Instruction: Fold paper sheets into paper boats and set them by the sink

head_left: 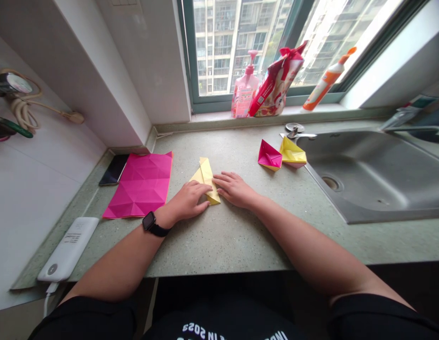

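A long folded sheet of yellow origami paper (206, 178) lies on the speckled green countertop (219, 245), between my hands. My left hand (188, 200) presses down on its lower left part, and my right hand (235, 190) has its fingertips on its right edge. To the left of my left hand lies a creased magenta paper sheet (139, 186), opened flat. Farther right stand a folded pink paper boat (270, 156) and a folded yellow paper boat (293, 152), side by side. My hands hide part of the yellow sheet.
A steel sink (371, 174) with a tap (412, 128) lies to the right. A black phone (114, 170) and a white power bank (68, 249) sit at the left. A pink pump bottle (245, 85), a red-and-white bag (278, 82) and an orange-capped bottle (327, 82) stand along the window sill.
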Demonstrator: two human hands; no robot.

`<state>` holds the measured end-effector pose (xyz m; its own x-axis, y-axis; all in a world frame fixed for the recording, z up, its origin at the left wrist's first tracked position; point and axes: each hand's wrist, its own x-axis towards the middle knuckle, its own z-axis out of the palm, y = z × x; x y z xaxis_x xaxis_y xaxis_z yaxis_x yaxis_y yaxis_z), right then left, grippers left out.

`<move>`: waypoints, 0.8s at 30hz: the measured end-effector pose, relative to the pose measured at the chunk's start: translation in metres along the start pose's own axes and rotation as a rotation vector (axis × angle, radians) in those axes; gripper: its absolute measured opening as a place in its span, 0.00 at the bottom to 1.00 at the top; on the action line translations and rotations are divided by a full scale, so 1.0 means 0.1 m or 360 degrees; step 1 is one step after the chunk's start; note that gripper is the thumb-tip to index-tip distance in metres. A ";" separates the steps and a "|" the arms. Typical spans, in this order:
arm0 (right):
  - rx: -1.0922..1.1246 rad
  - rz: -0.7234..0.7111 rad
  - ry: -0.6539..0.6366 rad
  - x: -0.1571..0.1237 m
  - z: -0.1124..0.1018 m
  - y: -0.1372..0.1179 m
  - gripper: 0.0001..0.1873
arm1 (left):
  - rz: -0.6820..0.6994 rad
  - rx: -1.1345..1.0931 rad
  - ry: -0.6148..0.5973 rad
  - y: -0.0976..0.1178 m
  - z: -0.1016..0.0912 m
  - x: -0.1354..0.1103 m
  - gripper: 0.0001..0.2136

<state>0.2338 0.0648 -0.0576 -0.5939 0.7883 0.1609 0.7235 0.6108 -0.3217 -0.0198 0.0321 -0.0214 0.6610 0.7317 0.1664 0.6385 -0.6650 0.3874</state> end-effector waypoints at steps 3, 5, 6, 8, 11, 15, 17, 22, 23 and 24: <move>0.0032 0.0000 0.0007 0.01 -0.01 0.00 0.23 | -0.0013 0.0056 0.0046 -0.04 -0.02 0.03 0.07; 0.0103 -0.0058 0.0048 -0.01 -0.05 -0.01 0.20 | 0.0032 0.0064 0.0068 -0.06 -0.02 0.05 0.06; 0.0147 -0.0105 0.0065 -0.02 -0.08 -0.02 0.19 | 0.0056 0.0060 0.0069 -0.07 -0.02 0.07 0.06; 0.0216 -0.0191 0.0080 -0.04 -0.12 -0.05 0.18 | 0.0078 0.0051 0.0059 -0.07 -0.01 0.09 0.07; 0.0227 -0.0217 0.0085 -0.04 -0.14 -0.10 0.12 | 0.0050 0.0044 0.0065 -0.06 0.02 0.13 0.07; 0.0152 -0.0179 0.0131 -0.02 -0.14 -0.09 0.04 | 0.0052 0.0042 0.0113 -0.05 0.08 0.16 0.06; 0.0104 -0.0159 0.0162 -0.03 -0.17 -0.04 0.05 | 0.0066 0.0034 0.0119 -0.05 0.11 0.16 0.04; 0.0068 -0.0144 0.0152 -0.07 -0.25 0.08 0.08 | 0.0030 -0.0026 0.0137 -0.08 0.17 0.13 0.07; 0.0077 -0.0152 0.0142 -0.08 -0.25 0.09 0.09 | 0.0032 -0.0019 0.0138 -0.09 0.18 0.13 0.08; 0.0088 -0.0160 0.0132 -0.07 -0.24 0.09 0.09 | 0.0042 -0.0007 0.0137 -0.10 0.18 0.13 0.08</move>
<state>0.2531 0.0664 -0.0397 -0.6297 0.7280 0.2710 0.6398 0.6839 -0.3505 -0.0105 0.0453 -0.0396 0.6409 0.7244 0.2538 0.6196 -0.6834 0.3861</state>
